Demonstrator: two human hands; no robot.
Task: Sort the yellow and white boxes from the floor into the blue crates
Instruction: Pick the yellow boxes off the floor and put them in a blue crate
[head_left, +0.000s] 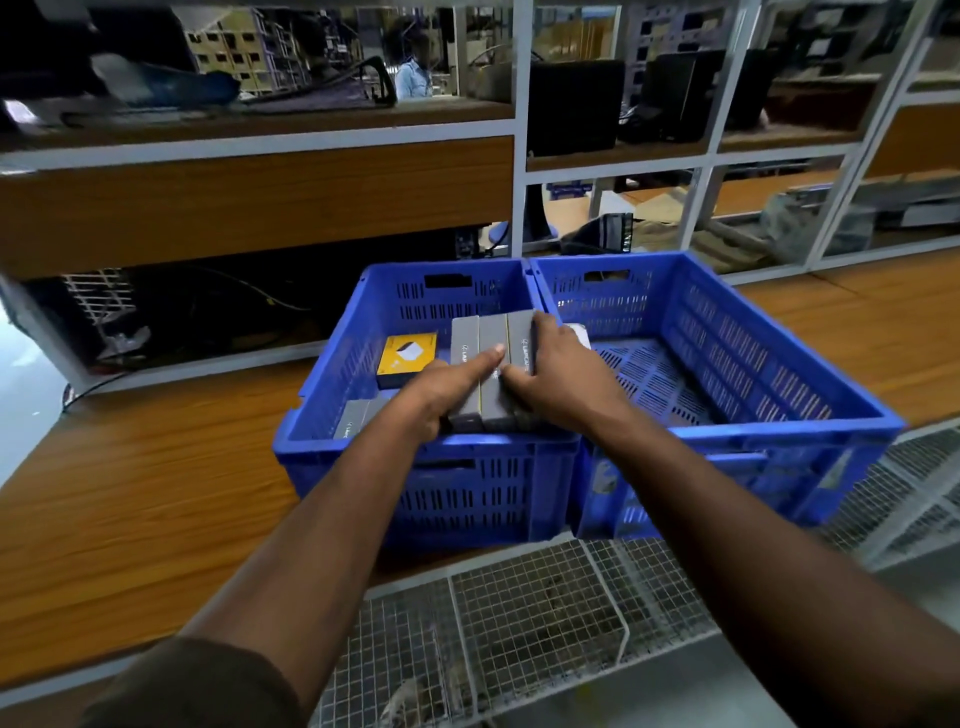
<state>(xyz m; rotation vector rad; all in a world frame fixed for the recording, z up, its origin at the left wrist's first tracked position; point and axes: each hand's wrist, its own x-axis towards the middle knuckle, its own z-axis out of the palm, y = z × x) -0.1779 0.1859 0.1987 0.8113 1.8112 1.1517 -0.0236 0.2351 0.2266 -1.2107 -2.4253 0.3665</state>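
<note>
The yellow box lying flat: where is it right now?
In the head view, the yellow box lies on the floor of the left blue crate, toward its far left, just left of the grey-sided boxes both hands hold.

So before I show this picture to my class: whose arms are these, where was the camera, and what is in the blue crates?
There is no machine here. The two bare arms belong to a person who wears a camera on the head, so the single picture looks forward and down along the arms.

Two blue crates stand side by side on a wooden counter. Both hands are over the left crate. The left hand and the right hand together hold a row of three grey-sided boxes, one hand at each side of the row.

In the same crate lie a yellow box and, near the front corner, another grey-sided box. The right crate looks almost bare; something white shows just behind the right hand.
</note>
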